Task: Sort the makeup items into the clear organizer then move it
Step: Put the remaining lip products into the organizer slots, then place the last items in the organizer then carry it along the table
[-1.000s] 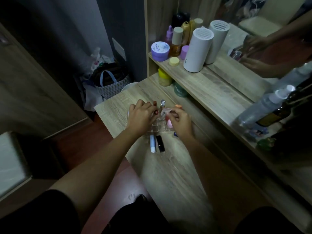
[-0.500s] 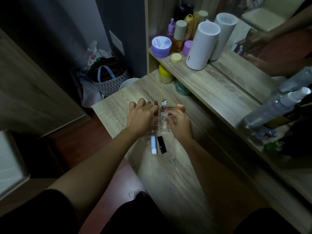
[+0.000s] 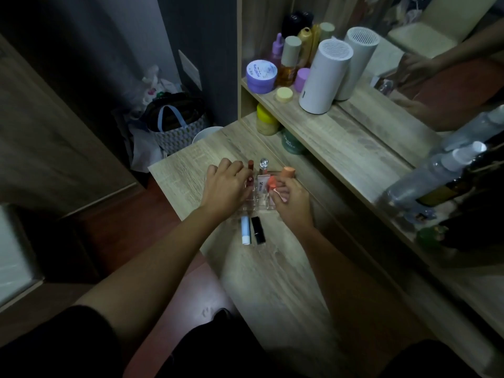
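Note:
A clear organizer [image 3: 262, 201] stands on the wooden desk [image 3: 272, 274] between my hands. Upright in it are a brown-red lipstick [image 3: 250, 165], a clear-capped tube [image 3: 263, 163], a white tube [image 3: 261, 184] and an orange-capped item [image 3: 288, 172]. My left hand [image 3: 225, 190] curls over the organizer's left side, its fingertips against a small red tube [image 3: 249, 181]. My right hand [image 3: 293, 204] pinches a coral-pink item [image 3: 271, 183] at the organizer's right side. A light blue lip balm [image 3: 245, 230] and a black lipstick [image 3: 258, 230] lie flat just in front.
A raised shelf [image 3: 335, 137] runs along the right with a white cylinder [image 3: 323, 77], a purple jar [image 3: 261, 76], bottles and a spray bottle [image 3: 436, 173]. Yellow jar [image 3: 266, 120] and green jar [image 3: 291, 144] sit under it. A bag [image 3: 177, 124] stands on the floor beyond the desk.
My right hand has drawn back slightly to the right, and the coral-pink item now shows above its fingers. My left hand stays on the organizer's left side.

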Demonstrator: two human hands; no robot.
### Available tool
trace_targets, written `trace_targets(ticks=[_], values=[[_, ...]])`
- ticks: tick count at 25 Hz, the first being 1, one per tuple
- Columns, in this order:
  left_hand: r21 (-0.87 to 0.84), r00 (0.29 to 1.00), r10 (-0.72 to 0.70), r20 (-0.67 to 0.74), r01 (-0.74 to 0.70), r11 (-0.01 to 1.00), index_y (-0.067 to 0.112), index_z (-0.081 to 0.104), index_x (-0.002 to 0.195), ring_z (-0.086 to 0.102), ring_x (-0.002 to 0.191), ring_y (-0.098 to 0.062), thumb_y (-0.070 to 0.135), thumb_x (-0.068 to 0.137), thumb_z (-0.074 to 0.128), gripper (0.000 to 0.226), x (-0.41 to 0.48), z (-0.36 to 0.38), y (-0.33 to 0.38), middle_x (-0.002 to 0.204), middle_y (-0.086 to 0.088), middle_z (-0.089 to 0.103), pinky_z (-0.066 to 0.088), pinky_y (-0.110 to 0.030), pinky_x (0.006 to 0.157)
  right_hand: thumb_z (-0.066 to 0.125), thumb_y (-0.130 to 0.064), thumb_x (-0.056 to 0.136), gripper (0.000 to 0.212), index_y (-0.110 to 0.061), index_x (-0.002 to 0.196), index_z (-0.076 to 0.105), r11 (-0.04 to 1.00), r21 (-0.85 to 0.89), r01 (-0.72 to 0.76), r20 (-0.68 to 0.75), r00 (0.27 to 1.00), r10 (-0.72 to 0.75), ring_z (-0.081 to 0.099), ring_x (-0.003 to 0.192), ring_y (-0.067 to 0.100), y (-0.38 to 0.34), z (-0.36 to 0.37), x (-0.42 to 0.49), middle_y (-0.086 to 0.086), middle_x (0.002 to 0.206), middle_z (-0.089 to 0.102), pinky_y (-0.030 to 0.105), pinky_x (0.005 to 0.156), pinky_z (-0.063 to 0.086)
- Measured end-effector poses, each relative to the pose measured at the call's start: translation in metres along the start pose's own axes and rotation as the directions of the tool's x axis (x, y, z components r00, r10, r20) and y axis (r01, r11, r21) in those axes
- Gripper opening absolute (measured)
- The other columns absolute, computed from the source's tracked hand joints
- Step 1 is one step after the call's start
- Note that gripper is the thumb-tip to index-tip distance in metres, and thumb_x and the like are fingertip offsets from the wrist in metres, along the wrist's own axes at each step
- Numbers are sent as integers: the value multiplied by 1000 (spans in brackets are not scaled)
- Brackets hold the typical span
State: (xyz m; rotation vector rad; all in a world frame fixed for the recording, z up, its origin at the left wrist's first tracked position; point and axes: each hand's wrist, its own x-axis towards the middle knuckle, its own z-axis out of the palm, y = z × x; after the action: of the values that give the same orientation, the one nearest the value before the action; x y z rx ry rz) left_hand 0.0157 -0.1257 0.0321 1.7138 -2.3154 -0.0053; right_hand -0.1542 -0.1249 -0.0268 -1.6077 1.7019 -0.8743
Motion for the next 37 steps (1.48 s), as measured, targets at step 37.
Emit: trace_targets(ticks=[37], values=[[-610, 869, -489, 76, 428, 667, 2, 62, 104, 67, 86, -25, 18, 88, 63, 22, -41, 45, 9, 96, -15, 72, 55, -37, 79, 68, -10, 83, 32, -9, 114, 63, 977, 204, -62, -6, 998, 65, 68, 93, 15, -11, 45, -27, 10, 107, 72, 33, 84, 58]])
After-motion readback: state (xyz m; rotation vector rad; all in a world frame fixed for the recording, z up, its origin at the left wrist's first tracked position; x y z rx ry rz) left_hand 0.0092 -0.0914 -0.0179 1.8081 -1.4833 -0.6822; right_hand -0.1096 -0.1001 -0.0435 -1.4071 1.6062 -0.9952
